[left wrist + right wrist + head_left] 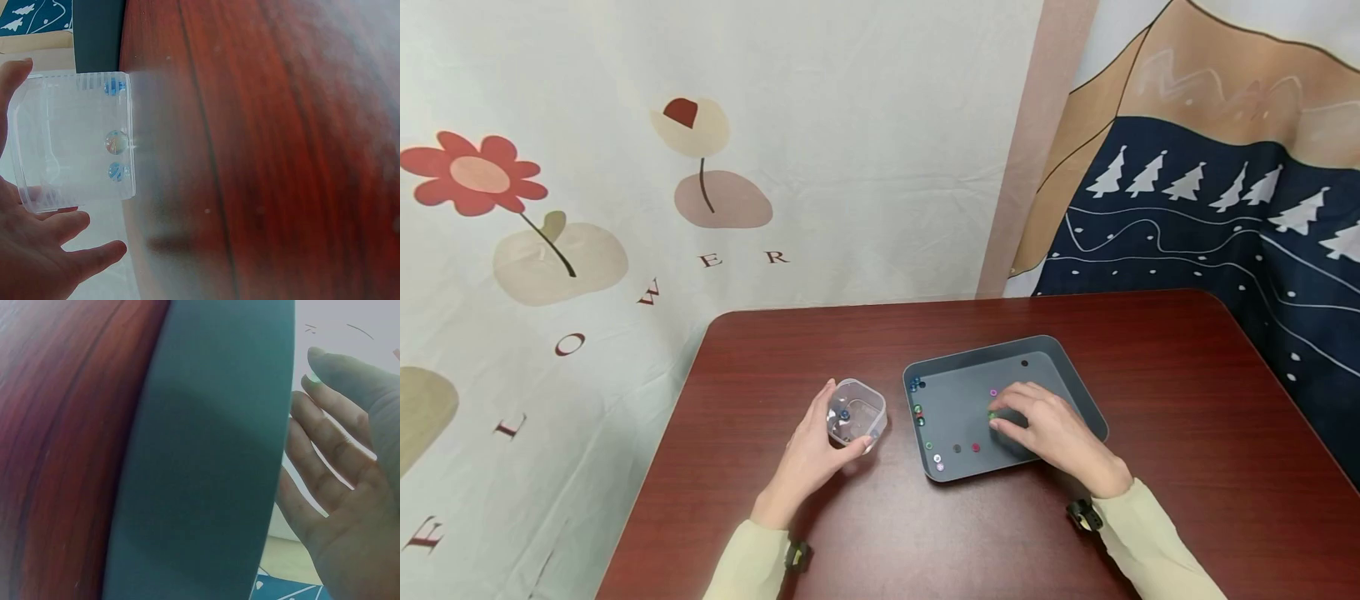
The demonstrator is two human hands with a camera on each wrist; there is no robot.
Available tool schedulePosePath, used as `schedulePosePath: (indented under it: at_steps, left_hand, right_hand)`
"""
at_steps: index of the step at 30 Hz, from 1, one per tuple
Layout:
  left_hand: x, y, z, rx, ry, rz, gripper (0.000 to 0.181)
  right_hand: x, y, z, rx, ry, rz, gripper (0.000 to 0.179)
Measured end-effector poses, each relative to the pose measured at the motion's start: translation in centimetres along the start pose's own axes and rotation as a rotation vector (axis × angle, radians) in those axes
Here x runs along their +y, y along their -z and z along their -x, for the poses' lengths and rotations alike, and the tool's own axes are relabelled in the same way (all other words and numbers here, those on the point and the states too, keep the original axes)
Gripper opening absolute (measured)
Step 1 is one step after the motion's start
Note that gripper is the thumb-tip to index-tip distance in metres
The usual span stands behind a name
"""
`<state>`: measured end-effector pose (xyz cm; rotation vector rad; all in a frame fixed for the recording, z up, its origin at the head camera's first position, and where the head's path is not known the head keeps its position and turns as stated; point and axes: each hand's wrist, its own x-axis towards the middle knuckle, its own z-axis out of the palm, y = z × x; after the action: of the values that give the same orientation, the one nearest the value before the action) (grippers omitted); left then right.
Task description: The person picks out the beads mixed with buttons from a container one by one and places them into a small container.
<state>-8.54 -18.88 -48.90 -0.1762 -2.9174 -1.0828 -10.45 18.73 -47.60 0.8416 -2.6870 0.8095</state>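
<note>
My left hand (811,450) grips a clear plastic box (874,398) between thumb and fingers, left of the grey tray (955,412). Two blue beads (116,171) and a multicoloured, glassy bead (116,142) show inside the box in the left wrist view. Over the tray, my right hand (1048,425) pinches a small green bead (992,415) between thumb and index finger. From the right wrist, the tray's outer wall (206,462) hides the tray's inside, and just a pale green bit of the bead appears at the fingertips.
Small round pieces lie scattered in the tray: a pink ring (993,392), a red one (976,447), a dark one (1025,363), and several along its left side. The tray's raised rim surrounds them. Beneath everything is a reddish-brown table (1180,392), with printed cloth (865,150) behind.
</note>
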Motion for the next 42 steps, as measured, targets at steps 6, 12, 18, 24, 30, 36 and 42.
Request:
schedulePosePath:
  at_steps: [6,12,18,24,30,36,42]
  left_hand:
    - [0.0,0.0,0.0,0.003,-0.004,-0.003,0.105]
    - [0.0,0.0,0.0,0.002,-0.002,-0.007,0.105]
    - [0.1,0.0,0.1,-0.001,0.006,-0.009,0.104]
    - [0.2,0.0,0.1,0.002,0.002,-0.002,0.104]
    - [0.2,0.1,0.1,-0.002,0.005,0.001,0.105]
    - [0.2,0.2,0.1,-0.006,0.014,-0.002,0.105]
    - [0.2,0.2,0.2,-0.003,0.009,0.002,0.105]
  right_hand:
    - [-0.7,0.0,-0.5,0.072,0.023,-0.018,0.020]
    - [-1.7,0.0,-1.1,0.097,-0.004,-0.063,0.020]
    - [-2.8,-0.3,-1.9,0.113,-0.012,-0.099,0.020]
    - [-3.9,-0.8,-2.5,0.123,-0.020,-0.128,0.021]
    - [-5.0,-1.2,-3.4,0.134,-0.012,-0.161,0.020]
    - [-6.3,-1.8,-4.5,0.146,0.010,-0.199,0.022]
    - [-7.7,-2.6,-5.8,0.166,0.040,-0.229,0.022]
